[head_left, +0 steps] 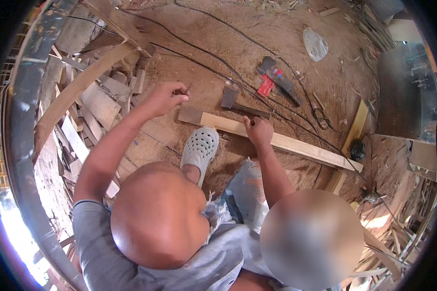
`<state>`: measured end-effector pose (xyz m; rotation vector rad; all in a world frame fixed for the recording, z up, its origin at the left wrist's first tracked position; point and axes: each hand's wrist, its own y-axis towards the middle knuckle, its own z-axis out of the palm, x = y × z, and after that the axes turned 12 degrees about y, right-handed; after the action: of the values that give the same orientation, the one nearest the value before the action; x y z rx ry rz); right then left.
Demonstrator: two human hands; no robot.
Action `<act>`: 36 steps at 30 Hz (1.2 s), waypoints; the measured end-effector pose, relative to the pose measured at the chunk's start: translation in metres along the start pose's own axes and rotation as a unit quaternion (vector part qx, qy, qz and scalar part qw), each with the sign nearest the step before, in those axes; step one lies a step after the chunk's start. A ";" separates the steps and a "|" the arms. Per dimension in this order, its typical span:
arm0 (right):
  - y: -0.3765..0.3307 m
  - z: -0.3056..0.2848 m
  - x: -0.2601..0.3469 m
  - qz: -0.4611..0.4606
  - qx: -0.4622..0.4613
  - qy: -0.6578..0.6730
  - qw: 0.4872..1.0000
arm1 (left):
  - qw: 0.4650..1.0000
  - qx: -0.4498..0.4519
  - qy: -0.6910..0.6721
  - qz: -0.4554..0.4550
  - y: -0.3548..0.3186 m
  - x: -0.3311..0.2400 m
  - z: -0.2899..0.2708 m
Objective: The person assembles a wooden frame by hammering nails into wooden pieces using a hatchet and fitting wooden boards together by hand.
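A long pale wooden beam (291, 143) lies slantwise across the ground in front of me, with a darker brown piece of wood (190, 115) at its left end. My right hand (259, 132) is at the beam's far edge, its fingers curled together; whatever they may hold is too small to make out. Beyond the beam's left end my left hand (165, 99) is raised with thumb and fingers pinched, and I cannot make out what is in them. Between the hands lies a hammer-like tool with a dark blocky head (229, 97) and a dark handle.
Black cables (218, 60) cross the sawdust-covered ground. A dark tool (289, 89) lies by a red packet (265, 86). Wood offcuts (99, 104) pile up at left. My foot in a pale clog (200, 148) stands against the beam. A yellowish plank (355, 126) passes under its right end.
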<state>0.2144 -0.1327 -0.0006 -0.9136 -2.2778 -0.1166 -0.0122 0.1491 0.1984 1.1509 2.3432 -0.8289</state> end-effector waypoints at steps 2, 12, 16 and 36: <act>0.015 -0.004 0.002 0.053 0.027 -0.014 0.998 | 1.000 0.004 -0.015 0.002 0.036 0.030 0.044; 0.052 0.012 -0.021 0.174 0.129 0.015 0.976 | 0.940 0.121 -0.286 -0.143 0.115 0.096 0.178; 0.078 0.011 -0.039 0.170 0.172 0.130 0.962 | 0.939 0.134 -0.284 -0.141 0.129 0.115 0.194; 0.169 0.028 0.016 0.020 0.454 -0.176 0.873 | 0.904 0.162 -0.361 -0.162 0.134 0.136 0.244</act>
<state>0.2988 0.0125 -0.0387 -0.4756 -2.2172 1.1314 0.0393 0.1304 -0.1059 0.4137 1.8073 -1.5023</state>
